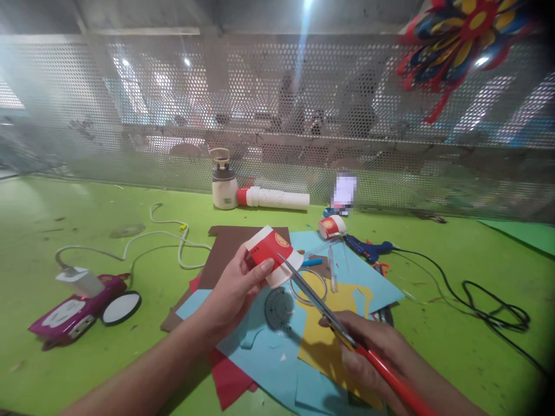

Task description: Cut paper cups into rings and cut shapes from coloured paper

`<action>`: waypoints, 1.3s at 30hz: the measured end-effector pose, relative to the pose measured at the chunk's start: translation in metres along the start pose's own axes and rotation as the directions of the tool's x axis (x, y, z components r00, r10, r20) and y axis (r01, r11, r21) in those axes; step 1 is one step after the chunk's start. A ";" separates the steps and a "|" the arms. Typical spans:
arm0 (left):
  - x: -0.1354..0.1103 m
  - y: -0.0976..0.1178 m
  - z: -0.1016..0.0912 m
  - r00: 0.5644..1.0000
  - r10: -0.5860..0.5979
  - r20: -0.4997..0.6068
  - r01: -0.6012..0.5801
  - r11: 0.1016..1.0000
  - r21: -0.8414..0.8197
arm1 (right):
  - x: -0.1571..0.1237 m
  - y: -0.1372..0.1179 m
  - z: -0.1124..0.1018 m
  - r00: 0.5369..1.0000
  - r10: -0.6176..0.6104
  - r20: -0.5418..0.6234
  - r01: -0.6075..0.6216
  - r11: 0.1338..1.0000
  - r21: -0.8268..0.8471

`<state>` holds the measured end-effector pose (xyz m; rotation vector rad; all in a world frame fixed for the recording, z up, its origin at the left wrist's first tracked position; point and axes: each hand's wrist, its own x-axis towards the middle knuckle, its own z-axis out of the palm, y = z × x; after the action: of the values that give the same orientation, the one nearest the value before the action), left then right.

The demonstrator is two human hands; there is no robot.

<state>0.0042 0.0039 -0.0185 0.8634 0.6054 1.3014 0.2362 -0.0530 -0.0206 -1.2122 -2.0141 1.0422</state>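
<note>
My left hand [240,283] is closed around a red and white paper cup [281,245], tilted above the table with the thumb pressed on its side. In my right hand [368,341] is a pair of scissors [314,297] with a red handle. The tips of the long metal blades reach the cup's side, near its lower rim; whether they have cut into it I cannot tell. Beneath both hands lie light blue paper [269,370], yellow paper [321,352] and brown paper [225,248], with a round transparent disc [278,309] and a ring [324,292] on top.
A second paper cup [332,226] lies beyond my hands, near a blue glue gun [368,248] with a black cord. Farther back are stacked cups [277,199] and a spray bottle [224,188]. On the left sits a purple power strip [69,318] with a charger and white cable.
</note>
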 end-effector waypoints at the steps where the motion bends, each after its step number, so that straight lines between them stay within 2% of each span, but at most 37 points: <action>1: 0.000 0.000 0.000 1.000 -0.005 -0.003 0.005 1.000 0.000 | 0.000 -0.001 0.000 1.000 -0.002 0.001 0.002 1.000 -0.001; 17: -0.001 0.000 0.000 1.000 -0.008 0.000 0.008 1.000 -0.002 | -0.001 -0.004 0.000 0.996 -0.079 -0.038 0.077 0.995 -0.065; 24: -0.001 0.000 0.001 1.000 -0.012 0.001 0.012 0.999 -0.032 | -0.002 -0.004 0.001 0.996 -0.071 -0.049 0.064 0.989 -0.131; 31: -0.001 0.001 0.004 0.999 -0.034 -0.034 0.033 0.998 -0.050 | 0.001 0.004 0.004 0.994 -0.102 -0.037 0.098 0.991 -0.089; 39: -0.006 -0.004 0.007 0.998 -0.055 -0.008 0.055 0.998 -0.012 | 0.003 0.000 0.004 0.994 -0.110 -0.019 0.109 0.993 -0.040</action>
<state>0.0109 -0.0040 -0.0180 0.8270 0.6235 1.2582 0.2320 -0.0515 -0.0227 -1.1141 -2.0685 0.9373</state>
